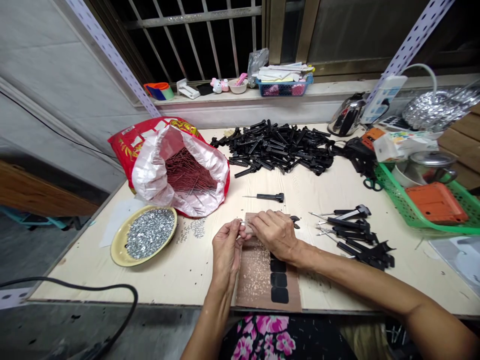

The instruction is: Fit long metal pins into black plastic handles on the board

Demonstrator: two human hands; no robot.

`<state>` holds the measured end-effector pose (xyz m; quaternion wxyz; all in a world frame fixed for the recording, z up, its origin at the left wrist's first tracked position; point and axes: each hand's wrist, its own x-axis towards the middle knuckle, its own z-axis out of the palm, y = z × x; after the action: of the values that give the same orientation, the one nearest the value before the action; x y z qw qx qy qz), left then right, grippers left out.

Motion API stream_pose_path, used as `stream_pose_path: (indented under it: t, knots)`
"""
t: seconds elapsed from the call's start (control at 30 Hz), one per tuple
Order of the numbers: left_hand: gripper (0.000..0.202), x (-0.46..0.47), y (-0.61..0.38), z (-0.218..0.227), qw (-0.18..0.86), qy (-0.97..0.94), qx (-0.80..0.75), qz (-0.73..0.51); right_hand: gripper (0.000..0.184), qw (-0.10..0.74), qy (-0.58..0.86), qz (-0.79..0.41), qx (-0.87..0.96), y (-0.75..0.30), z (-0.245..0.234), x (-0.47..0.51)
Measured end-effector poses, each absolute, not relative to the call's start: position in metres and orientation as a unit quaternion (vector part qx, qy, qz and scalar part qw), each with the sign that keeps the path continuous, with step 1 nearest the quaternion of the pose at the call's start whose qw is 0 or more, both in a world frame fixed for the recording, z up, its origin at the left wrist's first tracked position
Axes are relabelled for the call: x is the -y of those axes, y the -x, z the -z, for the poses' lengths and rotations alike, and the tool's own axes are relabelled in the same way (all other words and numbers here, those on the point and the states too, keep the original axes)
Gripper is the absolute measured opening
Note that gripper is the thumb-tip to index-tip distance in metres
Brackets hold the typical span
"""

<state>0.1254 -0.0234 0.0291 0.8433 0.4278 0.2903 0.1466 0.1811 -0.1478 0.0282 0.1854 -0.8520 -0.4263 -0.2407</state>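
Note:
My left hand [226, 246] and my right hand [275, 231] meet over a brown pitted board [262, 280] at the table's front edge. Left fingers are pinched on a thin metal pin whose tip shows between the hands. Right fingers are curled over a black plastic part [294, 219] that sticks out to the right of that hand. A single assembled black piece with a pin [267, 197] lies just beyond the hands. A small group of assembled pieces [354, 232] lies to the right.
A red and white bag of metal pins [187, 172] lies open at the left, with a yellow dish of small silver washers [148, 234] in front. A big heap of black parts [279, 145] sits behind. A green basket [416, 210] stands right. A black cable [93, 295] loops at the front left.

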Motion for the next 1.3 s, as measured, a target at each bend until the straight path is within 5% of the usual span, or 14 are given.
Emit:
stream_pose_path:
  t: [1.1, 1.3]
  knots:
    - [0.03, 0.038, -0.124, -0.015, 0.807, -0.534, -0.243, -0.06, 0.012, 0.41, 0.83, -0.058, 0.374, -0.193, -0.032, 0.185]
    - [0.052, 0.048, -0.122, -0.009, 0.795, -0.558, -0.236, -0.015, 0.013, 0.406, 0.846, -0.021, 0.346, -0.19, -0.024, 0.217]
